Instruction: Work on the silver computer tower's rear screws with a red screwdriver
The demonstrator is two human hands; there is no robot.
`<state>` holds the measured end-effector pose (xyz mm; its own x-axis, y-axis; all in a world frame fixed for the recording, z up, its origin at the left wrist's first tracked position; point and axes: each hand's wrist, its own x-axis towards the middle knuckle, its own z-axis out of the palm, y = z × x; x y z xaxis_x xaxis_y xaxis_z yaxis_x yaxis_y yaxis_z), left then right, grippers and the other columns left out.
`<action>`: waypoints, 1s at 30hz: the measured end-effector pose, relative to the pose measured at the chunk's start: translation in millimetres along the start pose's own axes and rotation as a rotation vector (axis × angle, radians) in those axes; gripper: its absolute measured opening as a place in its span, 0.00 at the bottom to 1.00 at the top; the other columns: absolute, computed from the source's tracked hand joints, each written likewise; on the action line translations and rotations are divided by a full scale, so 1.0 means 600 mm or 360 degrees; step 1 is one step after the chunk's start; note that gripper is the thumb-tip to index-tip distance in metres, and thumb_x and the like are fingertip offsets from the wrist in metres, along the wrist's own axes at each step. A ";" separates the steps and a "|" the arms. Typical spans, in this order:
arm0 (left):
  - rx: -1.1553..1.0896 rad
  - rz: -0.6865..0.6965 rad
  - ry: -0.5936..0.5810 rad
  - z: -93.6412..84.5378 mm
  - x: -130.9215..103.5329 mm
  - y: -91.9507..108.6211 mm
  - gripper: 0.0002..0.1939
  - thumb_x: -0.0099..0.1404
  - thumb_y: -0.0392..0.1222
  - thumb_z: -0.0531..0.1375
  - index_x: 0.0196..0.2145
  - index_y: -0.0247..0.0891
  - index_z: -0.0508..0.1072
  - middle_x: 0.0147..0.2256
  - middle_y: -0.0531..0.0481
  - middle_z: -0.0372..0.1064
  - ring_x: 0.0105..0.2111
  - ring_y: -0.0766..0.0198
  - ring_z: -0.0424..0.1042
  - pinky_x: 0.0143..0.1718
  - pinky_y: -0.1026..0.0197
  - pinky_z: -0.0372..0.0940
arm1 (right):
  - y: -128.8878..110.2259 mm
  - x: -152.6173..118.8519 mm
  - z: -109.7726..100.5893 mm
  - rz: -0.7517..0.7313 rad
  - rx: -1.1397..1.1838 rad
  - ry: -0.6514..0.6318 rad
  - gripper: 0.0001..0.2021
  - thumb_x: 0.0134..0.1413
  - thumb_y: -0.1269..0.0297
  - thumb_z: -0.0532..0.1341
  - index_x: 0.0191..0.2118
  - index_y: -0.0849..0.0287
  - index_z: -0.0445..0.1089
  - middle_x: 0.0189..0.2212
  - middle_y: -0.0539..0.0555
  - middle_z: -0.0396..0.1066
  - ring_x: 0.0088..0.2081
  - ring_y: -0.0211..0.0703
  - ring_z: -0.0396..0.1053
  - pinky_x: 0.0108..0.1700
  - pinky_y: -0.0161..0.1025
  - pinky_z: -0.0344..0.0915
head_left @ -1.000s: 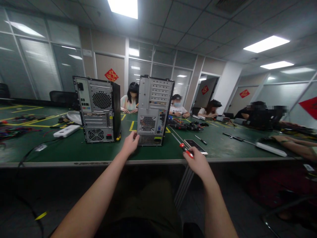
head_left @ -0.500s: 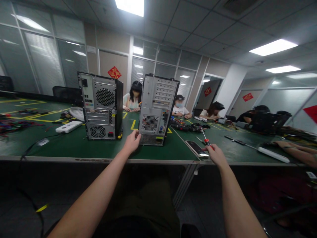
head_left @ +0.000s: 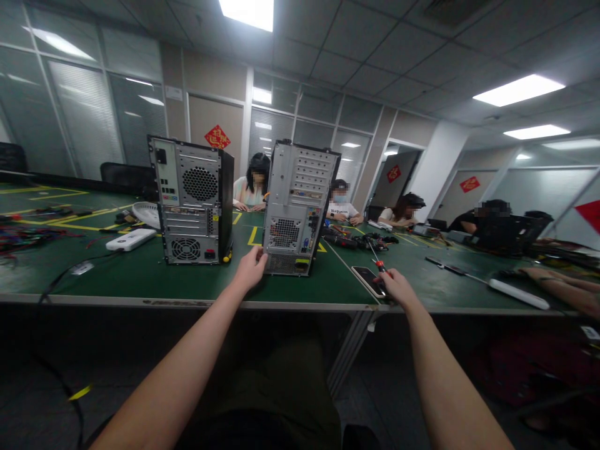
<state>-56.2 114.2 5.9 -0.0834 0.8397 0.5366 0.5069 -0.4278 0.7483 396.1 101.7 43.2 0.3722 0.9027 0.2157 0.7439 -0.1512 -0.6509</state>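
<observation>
Screwdriver (head_left: 381, 267) has drifted left a bit since half a second ago, so its red and black handle is now above the near end of the phone (head_left: 366, 279) instead of off to the right. The right hand (head_left: 397, 287) has its fingers closed around that handle, thin metal shaft angled up and left. Can't tell if the knuckles touch the phone. Meanwhile the left hand (head_left: 252, 267) hasn't budged: fingers loosely curled against the lower left edge of the bare-metal PC tower (head_left: 300, 203), and whether they're gripping or just resting is anyone's call. That tower's upright near the table edge, back panel facing the person, dull grey steel with dotted slot covers and a squarish mesh vent. The second tower (head_left: 192, 203), also upright, sits to its left: round honeycomb vent up top, circular fan grille below, black side panel. Tabletop (head_left: 187, 287) is smooth green with yellow tape lines.
</observation>
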 end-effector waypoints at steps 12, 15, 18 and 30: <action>0.0014 0.0031 0.0006 0.002 0.000 -0.006 0.11 0.70 0.43 0.54 0.45 0.40 0.74 0.42 0.45 0.77 0.42 0.57 0.76 0.45 0.57 0.69 | -0.057 -0.090 0.007 -0.0219 0.0173 0.0501 0.15 0.55 0.50 0.57 0.37 0.56 0.69 0.29 0.52 0.69 0.32 0.46 0.65 0.36 0.40 0.58; 0.0023 0.0006 0.0002 0.000 -0.002 -0.001 0.11 0.70 0.43 0.54 0.44 0.40 0.73 0.42 0.45 0.77 0.43 0.57 0.76 0.46 0.57 0.69 | -0.090 -0.156 0.032 -0.0363 0.0264 0.0532 0.18 0.56 0.45 0.56 0.38 0.56 0.67 0.27 0.50 0.66 0.30 0.45 0.63 0.34 0.39 0.57; 0.0022 0.0012 -0.0003 -0.001 -0.002 0.001 0.10 0.69 0.43 0.55 0.44 0.40 0.73 0.42 0.45 0.77 0.43 0.56 0.76 0.47 0.56 0.68 | -0.130 -0.226 0.066 -0.0529 0.0347 0.0462 0.19 0.59 0.43 0.56 0.40 0.55 0.66 0.26 0.47 0.65 0.28 0.42 0.62 0.33 0.37 0.57; 0.0015 0.0015 -0.0020 -0.001 -0.001 -0.003 0.11 0.70 0.44 0.54 0.46 0.40 0.73 0.44 0.44 0.78 0.44 0.56 0.76 0.49 0.56 0.68 | -0.256 -0.344 0.077 -0.1059 0.0428 -0.0152 0.08 0.64 0.55 0.58 0.41 0.54 0.65 0.25 0.44 0.63 0.27 0.39 0.62 0.34 0.35 0.57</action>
<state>-57.5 114.5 4.1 -0.0679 0.8399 0.5385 0.5158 -0.4325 0.7396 179.4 -43.0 64.8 -0.1714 0.8022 0.5719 0.6294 0.5358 -0.5629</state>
